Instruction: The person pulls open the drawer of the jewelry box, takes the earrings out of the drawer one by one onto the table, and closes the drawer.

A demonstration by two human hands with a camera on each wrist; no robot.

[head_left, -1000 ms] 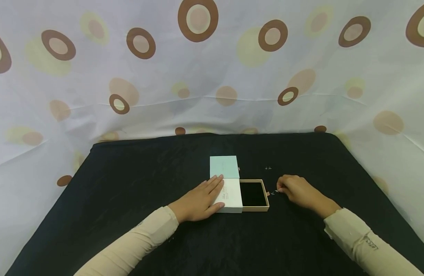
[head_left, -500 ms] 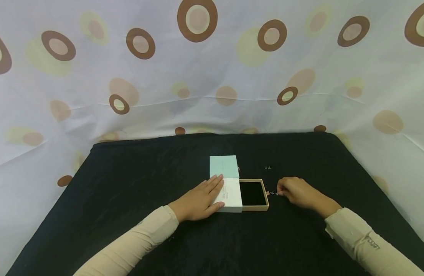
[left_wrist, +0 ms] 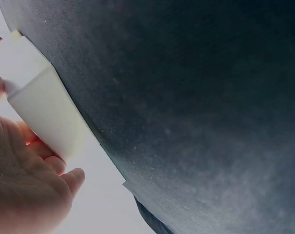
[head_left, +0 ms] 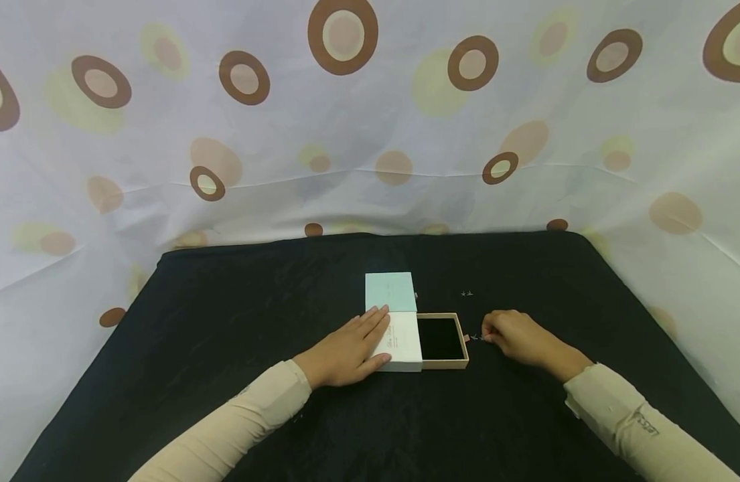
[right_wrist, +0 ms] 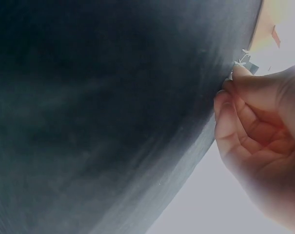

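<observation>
My left hand lies on a white box, fingers straight across its top and thumb near its front edge. From the box's right side a tan-edged drawer with a black lining is pulled out. Right of the drawer's tab, my right hand pinches a small silvery star-shaped piece between thumb and forefinger, low over the black cloth. A similar silvery piece lies beside its fingertips. In the right wrist view, a bit of silvery metal shows at the fingertips; the rest is hidden.
A pale mint box touches the white box's far side. Two small silvery pieces lie farther back on the black cloth. A white curtain with brown ovals hangs behind the table.
My right hand has lowered slightly, and its fingertips now partly cover the nearer silvery piece. The left hand and both boxes stay in place.
</observation>
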